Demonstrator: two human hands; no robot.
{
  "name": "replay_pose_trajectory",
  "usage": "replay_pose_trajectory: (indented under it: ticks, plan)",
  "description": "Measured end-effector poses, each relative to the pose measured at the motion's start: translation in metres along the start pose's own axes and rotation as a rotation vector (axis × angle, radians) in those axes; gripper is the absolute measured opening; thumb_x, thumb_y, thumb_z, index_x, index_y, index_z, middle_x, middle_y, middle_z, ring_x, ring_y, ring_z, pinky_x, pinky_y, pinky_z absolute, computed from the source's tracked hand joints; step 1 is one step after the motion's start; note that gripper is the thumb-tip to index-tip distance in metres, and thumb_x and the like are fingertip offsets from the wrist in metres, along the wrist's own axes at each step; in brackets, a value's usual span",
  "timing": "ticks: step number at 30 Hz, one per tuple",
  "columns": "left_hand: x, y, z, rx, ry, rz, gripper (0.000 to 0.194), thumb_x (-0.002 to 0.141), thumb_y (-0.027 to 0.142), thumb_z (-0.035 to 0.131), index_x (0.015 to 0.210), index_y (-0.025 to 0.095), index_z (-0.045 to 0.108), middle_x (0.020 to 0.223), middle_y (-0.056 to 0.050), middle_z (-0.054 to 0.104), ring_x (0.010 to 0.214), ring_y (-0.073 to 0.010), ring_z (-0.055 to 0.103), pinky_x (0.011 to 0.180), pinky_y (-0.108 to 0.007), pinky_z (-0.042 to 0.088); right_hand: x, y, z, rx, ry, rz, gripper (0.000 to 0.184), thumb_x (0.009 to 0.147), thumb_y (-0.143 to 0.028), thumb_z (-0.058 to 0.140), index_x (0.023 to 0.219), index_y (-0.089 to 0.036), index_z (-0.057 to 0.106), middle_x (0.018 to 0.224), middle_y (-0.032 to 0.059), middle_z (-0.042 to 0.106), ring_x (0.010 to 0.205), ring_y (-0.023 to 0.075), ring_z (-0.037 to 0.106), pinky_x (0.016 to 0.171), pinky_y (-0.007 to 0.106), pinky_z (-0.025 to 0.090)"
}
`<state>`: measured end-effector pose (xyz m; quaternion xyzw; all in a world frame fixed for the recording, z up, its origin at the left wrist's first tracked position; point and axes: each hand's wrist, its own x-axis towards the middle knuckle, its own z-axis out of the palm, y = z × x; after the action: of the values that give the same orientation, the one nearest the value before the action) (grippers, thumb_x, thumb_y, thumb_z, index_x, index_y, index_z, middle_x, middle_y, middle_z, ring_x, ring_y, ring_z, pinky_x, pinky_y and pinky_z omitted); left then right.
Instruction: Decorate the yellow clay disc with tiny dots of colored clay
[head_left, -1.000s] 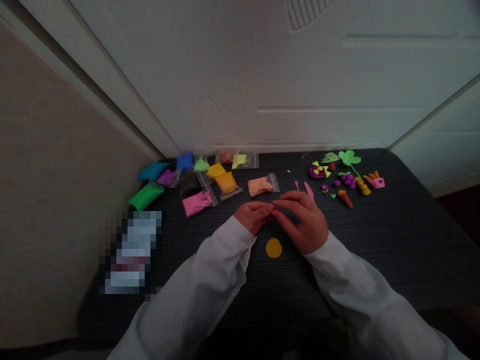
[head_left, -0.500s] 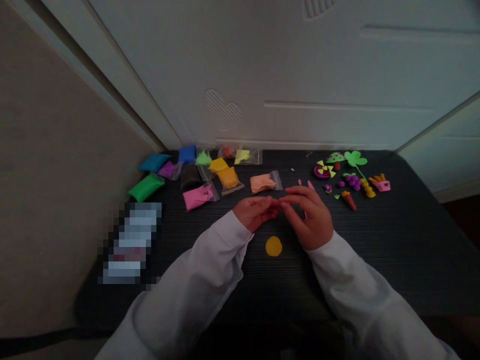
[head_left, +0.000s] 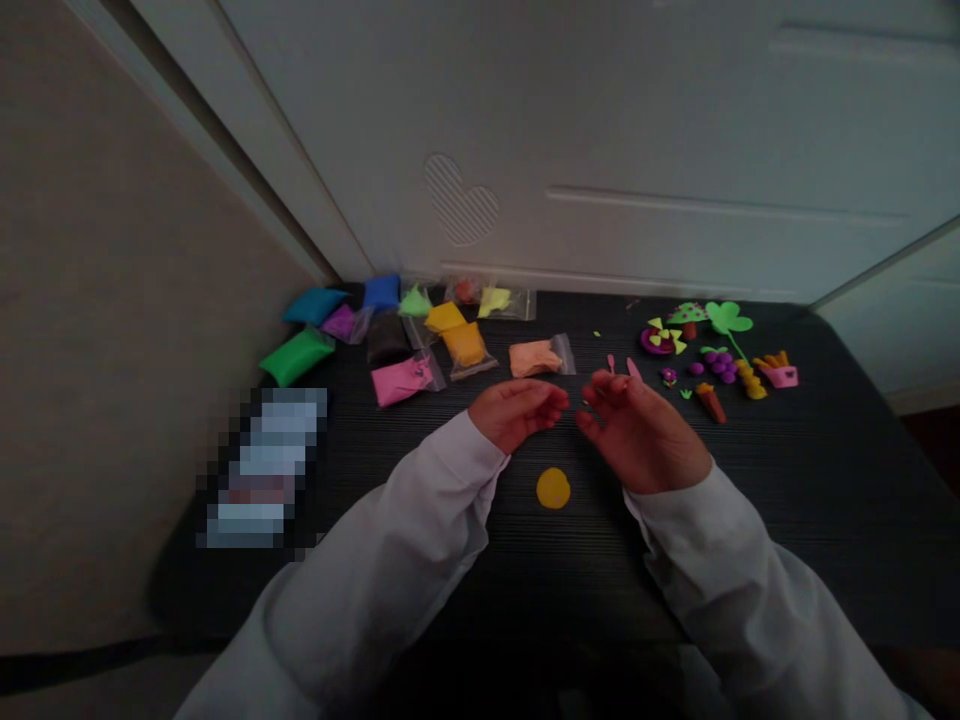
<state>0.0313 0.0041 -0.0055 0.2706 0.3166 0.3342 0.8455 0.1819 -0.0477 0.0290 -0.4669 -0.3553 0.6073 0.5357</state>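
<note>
My left hand (head_left: 517, 412) is above the dark table, its fingers curled and the thumb laid against them. Whatever it holds, if anything, is too small or hidden to name. Facing it across a narrow gap, my right hand (head_left: 646, 432) has its fingers apart, with nothing visible in them. A flat yellow clay disc (head_left: 553, 488) lies on the table just below the gap. Beyond my right fingertips are a pink modelling tool (head_left: 611, 364) and a second pink tool (head_left: 634, 369), both partly covered by the hand.
Bagged clay lies at the back left, including a pink pack (head_left: 401, 380), an orange-yellow pack (head_left: 465, 344) and a peach pack (head_left: 535, 358). Small clay models stand at the right, among them purple grapes (head_left: 720, 366) and a pink fries box (head_left: 780, 375). A blurred phone-like object (head_left: 266, 465) lies left.
My hands have come apart from fingertip contact. My right hand has moved right and turned, its fingers spreading. The whole view has shifted slightly.
</note>
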Motion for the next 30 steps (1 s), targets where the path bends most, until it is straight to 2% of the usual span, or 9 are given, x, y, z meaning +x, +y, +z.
replay_pose_trajectory:
  ticks: [7,11,16,18,19,22,24,26,30]
  plan:
    - [0.0,0.0,-0.001,0.0,0.003,0.01,0.026,0.052,0.03,0.07,0.069,0.011,0.065,0.066,-0.004,0.064,0.057,-0.0081,0.057,0.059,-0.021,0.043,-0.002,0.0,0.0,0.017,-0.01,0.053,0.018,0.078,-0.036,0.037,0.082,-0.024,0.049,0.117,0.0038,0.049,0.1,0.0179,0.05,0.078,0.037,0.044]
    - [0.0,-0.001,-0.002,0.0,-0.009,0.014,0.025,0.054,0.03,0.069,0.07,0.012,0.065,0.066,-0.003,0.064,0.058,-0.0076,0.057,0.059,-0.02,0.042,-0.003,-0.001,-0.002,0.044,-0.005,0.065,0.015,0.075,-0.036,0.041,0.079,-0.024,0.051,0.118,0.0025,0.049,0.102,0.0189,0.049,0.078,0.038,0.044]
    - [0.0,0.0,-0.002,0.0,-0.001,0.006,0.025,0.054,0.029,0.069,0.072,0.011,0.065,0.067,-0.004,0.064,0.057,-0.0077,0.057,0.059,-0.02,0.043,-0.002,-0.001,-0.001,0.021,-0.019,0.015,0.016,0.076,-0.035,0.042,0.079,-0.024,0.053,0.112,0.0036,0.053,0.095,0.0181,0.053,0.074,0.036,0.046]
    - [0.0,-0.001,-0.002,0.004,-0.004,0.002,0.025,0.054,0.029,0.069,0.072,0.011,0.065,0.066,-0.004,0.064,0.057,-0.0075,0.056,0.059,-0.021,0.043,-0.001,0.001,-0.001,-0.109,-0.017,-0.098,0.017,0.076,-0.036,0.044,0.078,-0.023,0.054,0.105,0.0049,0.056,0.091,0.0178,0.055,0.071,0.035,0.047]
    - [0.0,-0.001,-0.001,0.009,-0.008,-0.001,0.025,0.054,0.029,0.069,0.071,0.011,0.065,0.066,-0.003,0.064,0.056,-0.0075,0.056,0.059,-0.021,0.043,0.0,0.003,-0.001,-0.232,-0.002,-0.201,0.016,0.075,-0.035,0.046,0.078,-0.022,0.056,0.1,0.0051,0.057,0.089,0.0175,0.055,0.071,0.035,0.047]
    - [-0.001,-0.004,0.001,0.013,-0.023,-0.02,0.023,0.054,0.027,0.069,0.07,0.011,0.065,0.067,-0.003,0.065,0.059,-0.0082,0.058,0.06,-0.021,0.043,0.001,0.008,-0.002,-0.741,0.086,-0.604,0.01,0.072,-0.026,0.054,0.079,-0.021,0.06,0.088,0.0042,0.058,0.087,0.016,0.054,0.08,0.036,0.043]
    - [-0.001,-0.006,0.002,-0.003,-0.021,-0.023,0.021,0.055,0.026,0.068,0.071,0.013,0.066,0.068,-0.002,0.065,0.062,-0.0085,0.059,0.062,-0.021,0.043,0.002,0.012,-0.003,-1.021,0.114,-0.782,0.014,0.071,-0.02,0.056,0.083,-0.021,0.062,0.087,0.0043,0.059,0.086,0.0149,0.053,0.083,0.036,0.04]
    - [-0.002,-0.008,0.003,-0.02,-0.01,-0.015,0.019,0.057,0.025,0.067,0.072,0.013,0.066,0.069,-0.002,0.065,0.065,-0.0083,0.059,0.064,-0.021,0.043,0.003,0.015,-0.003,-1.161,0.105,-0.86,0.015,0.072,-0.019,0.056,0.086,-0.02,0.062,0.085,0.0046,0.06,0.083,0.0141,0.054,0.08,0.034,0.041]
    - [-0.002,-0.008,0.003,-0.005,-0.005,-0.03,0.019,0.059,0.024,0.065,0.074,0.012,0.065,0.074,-0.003,0.066,0.071,-0.0095,0.06,0.069,-0.022,0.043,0.005,0.019,-0.004,-1.249,0.12,-0.906,0.016,0.072,-0.02,0.055,0.086,-0.02,0.062,0.085,0.0042,0.06,0.081,0.0143,0.055,0.075,0.034,0.043]
